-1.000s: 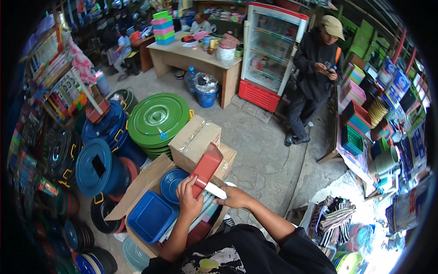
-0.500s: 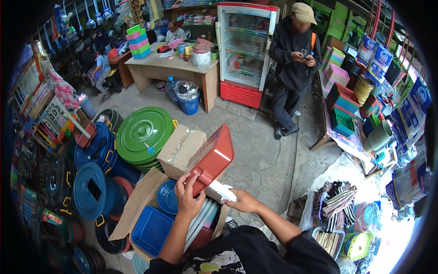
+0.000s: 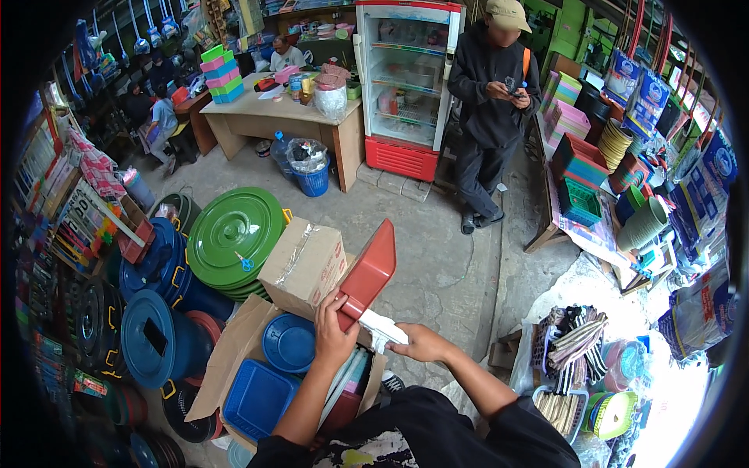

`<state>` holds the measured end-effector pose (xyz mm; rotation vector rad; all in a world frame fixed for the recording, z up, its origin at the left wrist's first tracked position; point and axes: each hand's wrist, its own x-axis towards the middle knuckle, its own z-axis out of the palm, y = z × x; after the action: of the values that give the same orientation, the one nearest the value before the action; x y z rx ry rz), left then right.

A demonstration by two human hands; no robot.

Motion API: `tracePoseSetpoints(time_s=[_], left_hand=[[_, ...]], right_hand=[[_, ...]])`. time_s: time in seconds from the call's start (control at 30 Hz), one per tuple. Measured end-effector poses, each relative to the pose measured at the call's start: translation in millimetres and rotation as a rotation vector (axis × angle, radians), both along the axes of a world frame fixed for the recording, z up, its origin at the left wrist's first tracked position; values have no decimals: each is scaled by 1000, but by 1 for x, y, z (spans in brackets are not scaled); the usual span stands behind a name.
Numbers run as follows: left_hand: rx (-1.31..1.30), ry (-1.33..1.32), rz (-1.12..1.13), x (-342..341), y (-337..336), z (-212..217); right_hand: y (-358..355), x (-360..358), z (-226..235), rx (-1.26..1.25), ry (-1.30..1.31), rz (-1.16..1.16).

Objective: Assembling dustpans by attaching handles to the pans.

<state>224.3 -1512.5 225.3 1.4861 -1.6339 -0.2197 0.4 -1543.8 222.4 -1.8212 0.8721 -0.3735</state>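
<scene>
My left hand [image 3: 335, 335] is closed around the near edge of a red rectangular plastic tub [image 3: 371, 267], held tilted in front of me. In my right hand [image 3: 423, 343] a white cloth [image 3: 381, 327] is gripped, its far end against or just beside the tub's near edge; which of the two I cannot tell. Below my hands stands an open cardboard box [image 3: 222, 355]. Inside it are a blue rectangular basket [image 3: 259, 396], a round blue basin [image 3: 289, 342] and several stacked items, partly covered by my left forearm.
Beyond the open box sits a taped carton [image 3: 303, 257]. Stacked bins with a green lid [image 3: 238, 234], scissors on it, and a blue lid [image 3: 152, 335] with a phone crowd the left. A person [image 3: 495, 109] stands ahead by a display fridge [image 3: 406, 86]. Baskets [image 3: 573, 335] stand right.
The red tub has tipped so more of its inner side shows, and my left hand has shifted slightly right. The cloth stretches further left along its near edge. The whole view has shifted a little.
</scene>
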Motion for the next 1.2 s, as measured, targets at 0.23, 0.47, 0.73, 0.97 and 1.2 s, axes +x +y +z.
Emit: tracePoseSetpoints(time_s=[0.23,0.47,0.73,0.97,1.2], left_hand=[[-57,-74,113,-4,7,7],[-210,-48,158,-26,-1,7],[-187,-38,260,-13,-13,19],[-159,135,536,48,-14,20],[-119,124,591,60,-10,16]], right_hand=[[-7,3,-6,-48,-31,78],[-14,-10,17,-38,172,-8],[-13,-56,8,-85,101,26],[-25,-146,16,-565,619,-155],[-44,-148,56,-680,710,-237]])
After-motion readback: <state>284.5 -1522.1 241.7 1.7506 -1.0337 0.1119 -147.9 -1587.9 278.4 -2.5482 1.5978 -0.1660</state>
